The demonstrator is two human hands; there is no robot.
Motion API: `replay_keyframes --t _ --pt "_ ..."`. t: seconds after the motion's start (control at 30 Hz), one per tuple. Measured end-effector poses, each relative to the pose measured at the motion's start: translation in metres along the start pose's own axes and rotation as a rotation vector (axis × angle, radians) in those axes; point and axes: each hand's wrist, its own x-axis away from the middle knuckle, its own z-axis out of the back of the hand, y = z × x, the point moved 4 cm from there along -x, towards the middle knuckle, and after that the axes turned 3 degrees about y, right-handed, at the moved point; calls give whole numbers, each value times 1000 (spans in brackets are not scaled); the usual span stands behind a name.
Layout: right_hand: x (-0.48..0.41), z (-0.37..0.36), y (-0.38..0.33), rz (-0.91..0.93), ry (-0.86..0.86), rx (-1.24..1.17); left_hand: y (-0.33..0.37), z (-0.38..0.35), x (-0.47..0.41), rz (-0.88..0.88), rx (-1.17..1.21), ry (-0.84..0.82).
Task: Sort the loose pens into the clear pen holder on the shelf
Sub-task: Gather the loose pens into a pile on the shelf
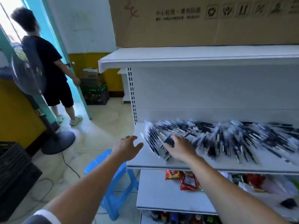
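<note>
A: Anything legible on the cardboard box (194,33)?
B: A printed line (178,12) starting 小心轻放 — the rest is smeared — beside a row of handling symbols (252,9). The red scrawl (131,11) is unreadable.
A: The pens (226,138)?
B: Too blurred.

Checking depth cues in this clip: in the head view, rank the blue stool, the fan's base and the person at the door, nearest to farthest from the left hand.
1. blue stool, just below the left hand.
2. fan base, on the floor further left.
3. person at the door, far left, at the back.
</note>
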Motion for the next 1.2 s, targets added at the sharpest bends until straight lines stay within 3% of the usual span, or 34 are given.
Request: replay_keyframes --t 0.2,0.33,0.57,0.87,1.03,1.13,1.2 --pt "-10 -38 -10 -25 125 140 0 -24 -35 -33 181 -6" --pt "-11 -56 -13 -80 71 180 6 -40 -60 -75 246 8" --pt "-20 -76 -5 -107 105 198 26 -78 -82 -178 55 -3" --pt "-11 -59 25 -46 215 146 70 -96 -94 -263 19 -21" --pt "-5 -50 42 -25 286 139 98 -99 -90 -317 119 -16" --pt "-4 -44 55 -8 301 173 104 -98 -85 -397 201 78" --pt "-1 -36 66 -20 351 206 99 -96 -87 -283 199 149"
